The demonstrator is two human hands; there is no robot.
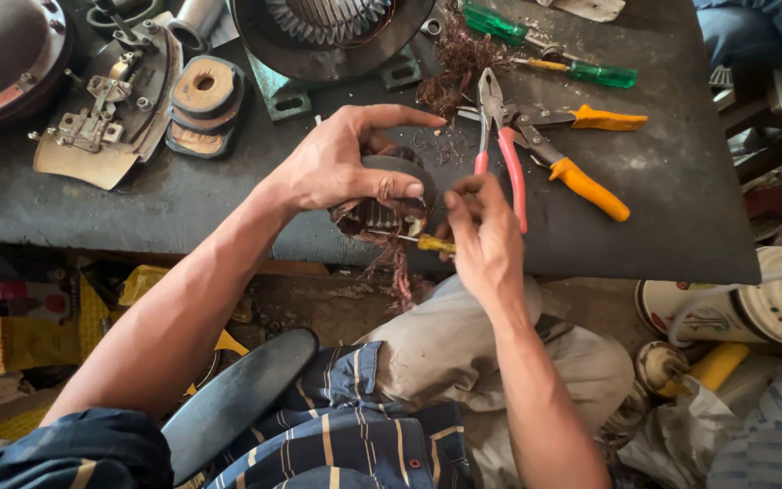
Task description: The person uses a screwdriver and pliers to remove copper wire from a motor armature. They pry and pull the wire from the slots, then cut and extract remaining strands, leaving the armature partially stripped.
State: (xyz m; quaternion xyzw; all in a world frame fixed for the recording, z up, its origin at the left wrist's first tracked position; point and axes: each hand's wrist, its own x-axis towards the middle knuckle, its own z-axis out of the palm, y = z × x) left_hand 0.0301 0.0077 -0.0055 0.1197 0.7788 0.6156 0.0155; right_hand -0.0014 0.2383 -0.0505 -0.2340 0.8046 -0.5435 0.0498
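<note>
At the tabletop [228, 204] edge, left hand [341, 163] clamps a small motor stator [382, 213] steady; right hand [481, 231] pinches a yellow-handled screwdriver [432, 243] into its copper windings.

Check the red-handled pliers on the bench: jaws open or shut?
Shut. The red-handled pliers lie flat on the bench, jaw tips together, handles spread only slightly.
</note>
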